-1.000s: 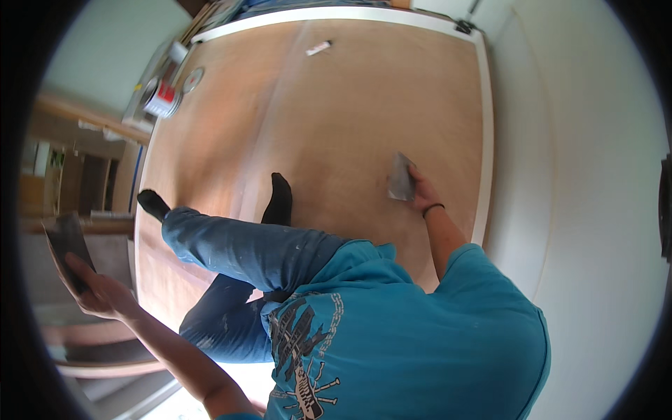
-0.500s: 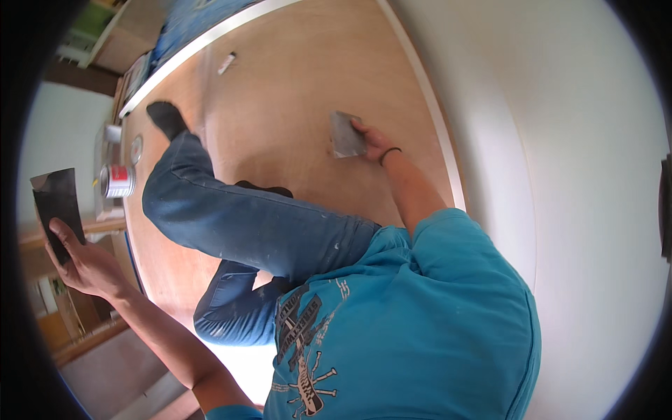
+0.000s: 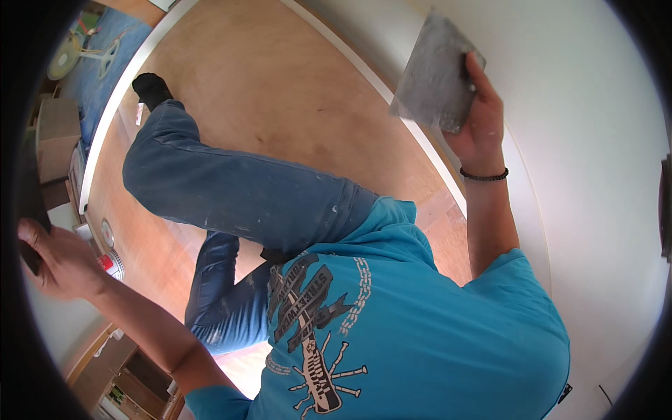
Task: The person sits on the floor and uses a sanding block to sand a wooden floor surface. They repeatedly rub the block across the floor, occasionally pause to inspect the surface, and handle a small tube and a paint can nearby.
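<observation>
Sheet (image 3: pixel 437 77) is sitting gripped in R hand (image 3: pixel 481 129) in front of wall (image 3: pixel 574 175), contact unclear, L hand (image 3: pixel 66 262) is grasping dark sheet (image 3: pixel 33 199) far L, & even finger pressure is prob. giving flattest hold.

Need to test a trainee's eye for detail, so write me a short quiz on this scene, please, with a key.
1. What does the right hand hold?
2. True or false: the left hand holds a dark flat piece.
3. The bracelet is: A) red; B) black; C) white.

Key:
1. A flat grey plate.
2. True; the piece is partly lost in the picture's dark edge.
3. B.
</observation>
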`<state>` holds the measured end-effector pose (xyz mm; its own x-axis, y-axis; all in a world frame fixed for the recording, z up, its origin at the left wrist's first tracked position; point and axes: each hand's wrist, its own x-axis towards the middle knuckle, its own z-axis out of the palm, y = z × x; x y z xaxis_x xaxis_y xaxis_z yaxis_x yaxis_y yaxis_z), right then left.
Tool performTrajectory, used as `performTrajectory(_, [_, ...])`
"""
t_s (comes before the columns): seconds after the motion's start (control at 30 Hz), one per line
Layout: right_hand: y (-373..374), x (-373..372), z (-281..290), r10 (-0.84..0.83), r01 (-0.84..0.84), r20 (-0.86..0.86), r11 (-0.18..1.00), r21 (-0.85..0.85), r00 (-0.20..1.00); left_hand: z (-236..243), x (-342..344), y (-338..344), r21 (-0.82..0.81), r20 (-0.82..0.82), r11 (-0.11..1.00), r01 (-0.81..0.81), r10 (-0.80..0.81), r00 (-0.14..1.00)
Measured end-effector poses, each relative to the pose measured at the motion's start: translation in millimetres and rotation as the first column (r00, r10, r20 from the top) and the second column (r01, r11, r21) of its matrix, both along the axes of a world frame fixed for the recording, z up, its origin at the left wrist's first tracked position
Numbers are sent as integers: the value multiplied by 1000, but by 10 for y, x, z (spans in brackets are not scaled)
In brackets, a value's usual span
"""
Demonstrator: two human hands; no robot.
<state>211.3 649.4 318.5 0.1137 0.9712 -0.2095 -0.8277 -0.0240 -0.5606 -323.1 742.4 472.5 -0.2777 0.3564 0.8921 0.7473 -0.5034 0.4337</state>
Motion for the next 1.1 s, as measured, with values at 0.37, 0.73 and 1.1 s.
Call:
performTrajectory(0.37, [-658, -711, 568, 191, -190, -89, 982, 21, 978, -849, 1021, -1205, -31, 100, 918, 395, -391, 915])
performTrajectory(0.73, [-591, -1809, 733, 384, -387, -342, 920, 62, 858, -550, 1471, -1660, -386, -274, 601, 699, -799, 536])
performTrajectory(1.1, [1, -1857, 1083, 401, -347, -158, 894, 284, 902, -484, 572, -1582, -355, -353, 908, 223, -351, 868])
